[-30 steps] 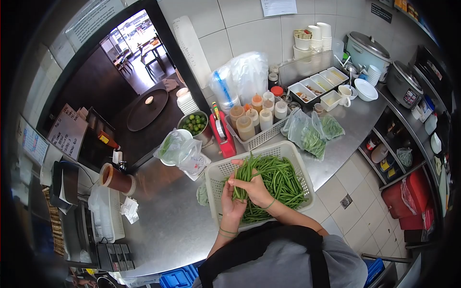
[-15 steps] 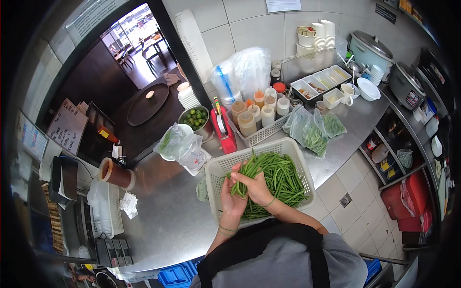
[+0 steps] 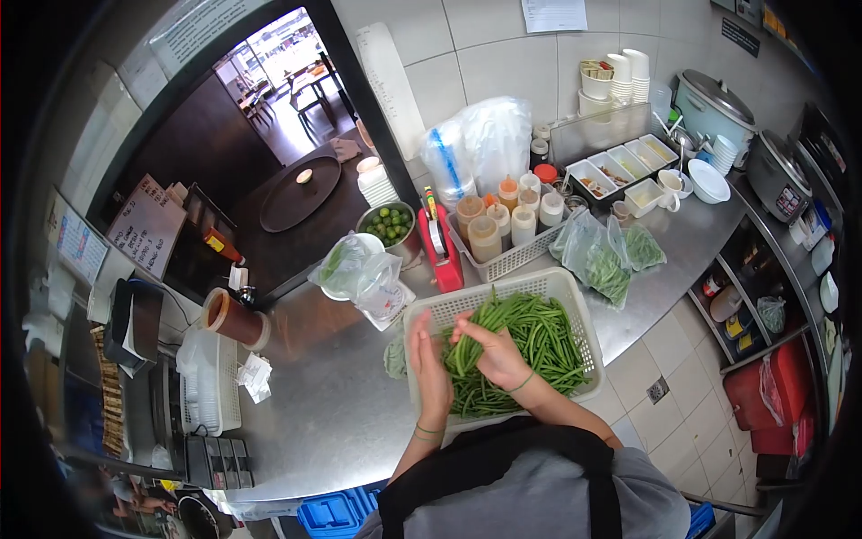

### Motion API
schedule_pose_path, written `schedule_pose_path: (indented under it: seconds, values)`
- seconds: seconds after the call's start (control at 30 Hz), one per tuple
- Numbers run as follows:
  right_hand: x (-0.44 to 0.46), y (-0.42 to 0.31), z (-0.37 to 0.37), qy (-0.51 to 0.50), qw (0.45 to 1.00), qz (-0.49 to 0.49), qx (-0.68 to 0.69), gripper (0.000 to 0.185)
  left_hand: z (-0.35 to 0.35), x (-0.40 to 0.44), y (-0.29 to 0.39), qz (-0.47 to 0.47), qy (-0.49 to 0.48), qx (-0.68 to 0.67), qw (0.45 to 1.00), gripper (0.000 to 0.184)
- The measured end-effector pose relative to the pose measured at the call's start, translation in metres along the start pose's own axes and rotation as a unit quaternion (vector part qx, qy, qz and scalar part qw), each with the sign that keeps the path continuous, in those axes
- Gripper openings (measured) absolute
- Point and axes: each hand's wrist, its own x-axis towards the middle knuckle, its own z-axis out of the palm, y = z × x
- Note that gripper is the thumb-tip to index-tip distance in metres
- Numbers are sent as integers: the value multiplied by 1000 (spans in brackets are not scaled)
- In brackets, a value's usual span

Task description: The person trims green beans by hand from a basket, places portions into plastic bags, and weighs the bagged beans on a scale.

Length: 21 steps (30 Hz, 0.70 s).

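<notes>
Long green beans (image 3: 539, 346) fill much of a white perforated basket (image 3: 588, 359) on the steel counter. My right hand (image 3: 498, 357) is closed around a bunch of the beans (image 3: 469, 346), held over the basket's left half. Just left of that bunch, my left hand (image 3: 431, 370) is raised with its fingers stretched out, holding nothing and apart from the beans. Each wrist has a thin green band.
Behind the basket are a red tape dispenser (image 3: 441, 247) and a rack of squeeze bottles (image 3: 486, 241). Bagged greens (image 3: 600, 262) lie at the back right. A bowl of green citrus (image 3: 389, 225) and a plastic-covered bowl (image 3: 359, 272) stand at the back left.
My left hand has come away from the bean bunch to the left, and its fingers have straightened. My right hand still grips the bunch. The whole view has shifted slightly.
</notes>
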Motion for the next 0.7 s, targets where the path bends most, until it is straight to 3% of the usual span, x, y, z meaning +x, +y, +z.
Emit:
schedule_pose_path:
  seconds: [0.03, 0.07, 0.1, 0.23, 0.33, 0.37, 0.47, 0.5, 0.63, 0.7]
  values:
    - [1, -4, -4, 23, 999, 19, 37, 12, 0, 6, 9, 118, 29, 128, 984, 36]
    - [3, -9, -8, 46, 996, 38, 73, 12, -6, 16, 24, 257, 70, 319, 909, 35]
    - [5, -12, -15, 32, 995, 36, 85, 11, -12, 27, 37, 379, 111, 491, 777, 35]
    - [3, -23, -20, 41, 992, 41, 111, 9, -42, 79, 47, 272, 67, 561, 779, 34]
    - [-2, -27, -10, 20, 992, 46, 112, 9, -47, 111, 52, 219, 16, 488, 845, 33]
    - [-5, -30, -7, 10, 993, 53, 102, 8, -46, 119, 52, 280, 21, 472, 836, 35]
    - [-12, -37, 2, -15, 994, 51, 98, 8, -33, 119, 76, 342, 7, 405, 848, 40]
    - [-14, -39, 3, -21, 993, 54, 106, 7, -26, 111, 89, 274, -11, 368, 888, 46]
    - [-22, -50, 10, -35, 991, 44, 122, 7, -13, 90, 105, 347, -79, 241, 903, 57]
    - [-30, -59, 16, -42, 992, 24, 116, 8, 1, 59, 127, 328, -92, 213, 916, 57]
